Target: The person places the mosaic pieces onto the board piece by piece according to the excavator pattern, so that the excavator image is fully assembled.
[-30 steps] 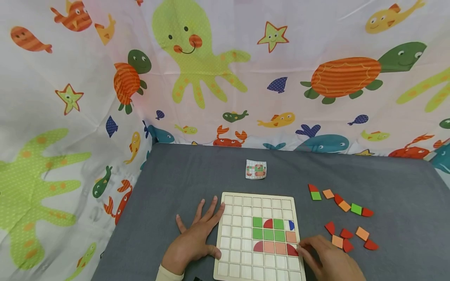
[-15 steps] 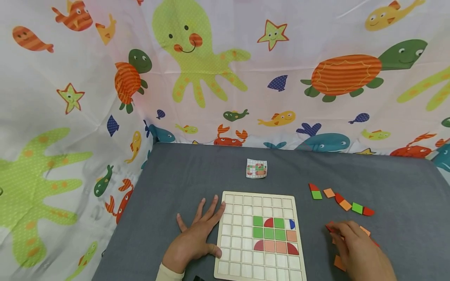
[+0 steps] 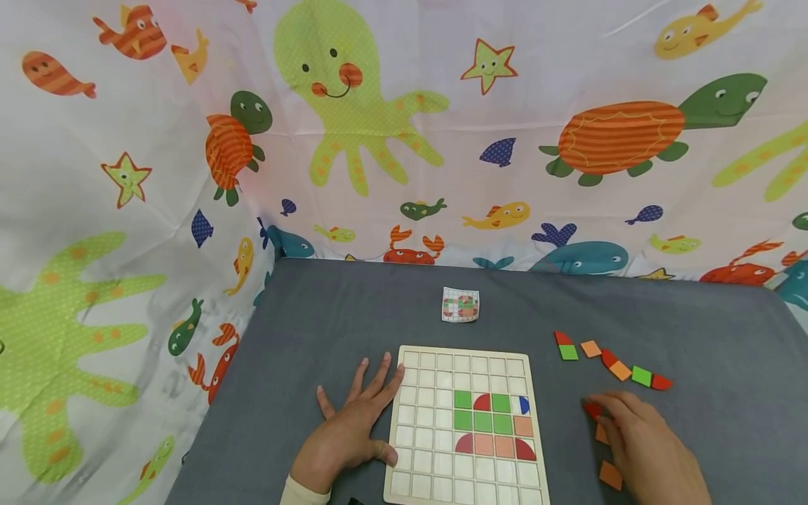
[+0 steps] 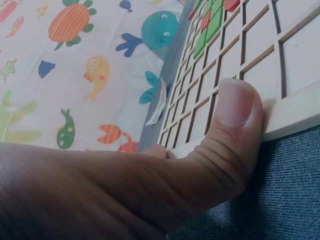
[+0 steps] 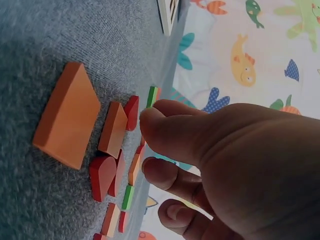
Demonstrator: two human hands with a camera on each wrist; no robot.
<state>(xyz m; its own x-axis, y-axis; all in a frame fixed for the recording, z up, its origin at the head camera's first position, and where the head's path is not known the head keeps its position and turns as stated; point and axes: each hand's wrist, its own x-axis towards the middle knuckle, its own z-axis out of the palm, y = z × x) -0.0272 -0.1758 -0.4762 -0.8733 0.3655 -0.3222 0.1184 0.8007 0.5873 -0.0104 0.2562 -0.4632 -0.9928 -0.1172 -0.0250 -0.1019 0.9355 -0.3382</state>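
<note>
A square wooden grid board (image 3: pixel 426 484) lies on the grey cloth, holding green and salmon squares, red quarter-circles and a blue half-circle piece. My left hand (image 3: pixel 353 438) rests at its left edge, fingers spread; in the left wrist view the thumb (image 4: pixel 235 115) presses on the rim. Right of the board, my right hand (image 3: pixel 653 449) reaches over loose tiles, its fingertips at a red quarter-circle tile (image 3: pixel 591 409). In the right wrist view that tile stays on the cloth beside the thumb tip. Orange square tiles (image 3: pixel 610 475) lie near the palm; others are hidden beneath the hand.
Farther back on the right lie several loose tiles, among them a green square (image 3: pixel 641 376) and a red quarter-circle (image 3: pixel 661 382). A small pattern card (image 3: pixel 460 305) sits behind the board. A sea-animal curtain (image 3: pixel 379 84) hangs along the back and left.
My right hand has left the board's right edge and moved right to the loose tiles, where it has stayed since half a second ago. My left hand has not moved.
</note>
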